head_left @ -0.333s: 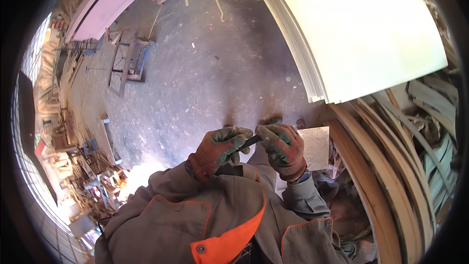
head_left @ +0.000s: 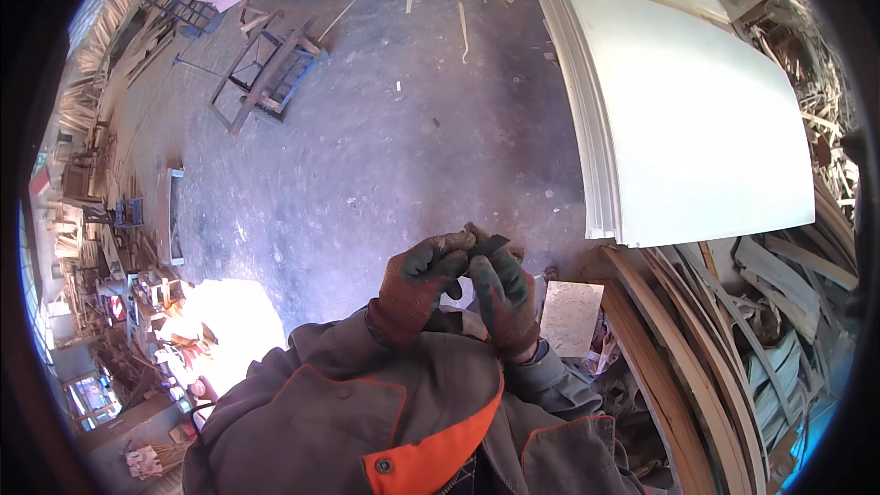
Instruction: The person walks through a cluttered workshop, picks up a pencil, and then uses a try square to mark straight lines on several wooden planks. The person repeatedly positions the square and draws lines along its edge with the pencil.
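Observation:
My left hand (head_left: 417,284) and my right hand (head_left: 504,301) meet in front of my chest, both in red work gloves with dark green coated palms and fingers. A small dark flat strip (head_left: 490,245) sticks out between their fingertips, tilted up to the right. The fingers of both hands are closed on it, and its lower part is hidden in the left glove. What the strip is made of, I cannot make out.
To the right stands a stack of large white panels (head_left: 687,119), with curved wooden boards (head_left: 683,376) below it. A pale square board (head_left: 570,319) lies near my right hand. A metal-framed stand (head_left: 266,82) rests on the grey floor (head_left: 367,165) at far left.
My view has swung, so the panels and stand sit further right. My hands have drawn closer together, and the strip now points upward instead of spanning the gap between them.

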Demonstrator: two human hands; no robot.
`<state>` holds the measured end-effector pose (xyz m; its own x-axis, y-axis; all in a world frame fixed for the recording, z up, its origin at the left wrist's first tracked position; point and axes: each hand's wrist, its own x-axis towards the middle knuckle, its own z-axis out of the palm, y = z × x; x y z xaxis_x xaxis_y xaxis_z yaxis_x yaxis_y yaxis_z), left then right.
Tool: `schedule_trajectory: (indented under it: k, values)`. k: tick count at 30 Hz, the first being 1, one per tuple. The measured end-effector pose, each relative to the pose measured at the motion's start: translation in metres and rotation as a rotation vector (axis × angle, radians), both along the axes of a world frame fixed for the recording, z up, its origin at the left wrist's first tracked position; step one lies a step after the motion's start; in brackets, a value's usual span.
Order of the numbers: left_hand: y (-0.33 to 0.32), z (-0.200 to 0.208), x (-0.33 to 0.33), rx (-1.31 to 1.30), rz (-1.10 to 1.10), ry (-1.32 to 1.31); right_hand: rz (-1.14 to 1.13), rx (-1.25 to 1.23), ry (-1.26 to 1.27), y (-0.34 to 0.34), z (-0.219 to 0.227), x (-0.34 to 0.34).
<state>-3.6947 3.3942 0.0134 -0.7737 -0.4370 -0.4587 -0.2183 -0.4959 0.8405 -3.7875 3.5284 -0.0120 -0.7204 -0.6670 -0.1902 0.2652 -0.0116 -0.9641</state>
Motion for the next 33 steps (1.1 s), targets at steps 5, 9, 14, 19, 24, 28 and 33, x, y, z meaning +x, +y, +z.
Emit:
schedule_trajectory:
  k: [5, 9, 14, 19, 24, 28, 33]
  values:
    - [-0.054, 0.015, 0.105, -0.086, -0.01, 0.009, -0.14, -0.037, 0.076, -0.079, 0.012, 0.094]
    - [-0.1, 0.023, 0.191, -0.136, 0.127, 0.007, -0.219, -0.138, -0.145, -0.129, 0.035, 0.148]
    - [-0.142, 0.021, 0.282, -0.124, 0.259, 0.014, 0.345, 0.083, -0.038, -0.183, 0.062, 0.201]
    - [-0.165, 0.005, 0.332, -0.216, 0.355, 0.173, 0.804, 0.203, 0.027, -0.239, 0.074, 0.232]
    - [-0.195, -0.002, 0.361, -0.152, 0.432, 0.239, 1.005, 0.303, -0.094, -0.309, 0.071, 0.248]
    - [-0.225, 0.004, 0.367, -0.114, 0.523, 0.266, 1.139, 0.313, -0.043, -0.367, 0.073, 0.253]
    - [-0.272, 0.009, 0.37, -0.484, 0.586, 0.276, 1.219, 0.291, -0.015, -0.43, 0.082, 0.257]
